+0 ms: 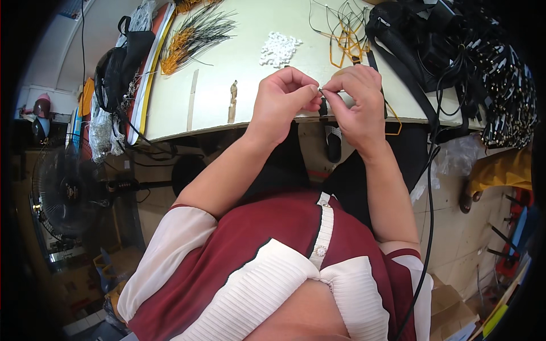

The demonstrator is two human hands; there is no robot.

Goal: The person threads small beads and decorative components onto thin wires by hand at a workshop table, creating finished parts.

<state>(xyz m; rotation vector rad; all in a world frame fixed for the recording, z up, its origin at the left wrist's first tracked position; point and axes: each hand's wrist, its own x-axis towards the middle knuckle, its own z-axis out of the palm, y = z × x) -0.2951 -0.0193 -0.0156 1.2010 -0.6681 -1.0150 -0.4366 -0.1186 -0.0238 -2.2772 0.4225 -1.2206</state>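
Observation:
Over the table's near edge, my left hand [286,101] and my right hand [359,102] meet with their fingertips almost touching. Both are closed in a pinch around a thin dark piece [322,91], too small and covered to name surely; it looks like a cord end. Beyond my right hand lie yellow-and-black cords [346,42] in loose loops. One yellow cord [393,126] hangs over the edge beside that hand. A heap of small white pieces [278,49] sits on the table past my left hand.
The pale table [250,34] carries a bundle of black-and-orange cords [190,40] at far left and two tape strips [232,102]. Black bags [401,40] and a mass of dark cords with light tips [503,85] crowd the right. A fan [71,190] stands left.

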